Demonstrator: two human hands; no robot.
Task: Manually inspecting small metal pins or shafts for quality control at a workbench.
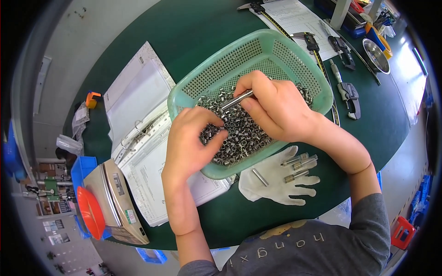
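A green perforated plastic basket [209, 172] holds a heap of small shiny metal rings [244, 133]. Between the thumb and fingers of my right hand [281, 108] is a slim steel pin [235, 100], tilted over the heap with its free end down to the left. My left hand [186, 140] reaches into the basket's left side. Its fingers curl low over the rings, thumb and index fingertip a little apart, with loose rings showing in the gap. I see nothing held there, though its other fingertips are partly hidden.
A white glove [258, 191] lies in front of the basket, bearing a short steel pin [260, 177] and several small clear tubes [297, 176]. Left are an open binder [147, 161] and a scale [106, 198]. Calipers [311, 42], a micrometer [348, 94] and a metal bowl [375, 56] sit right.
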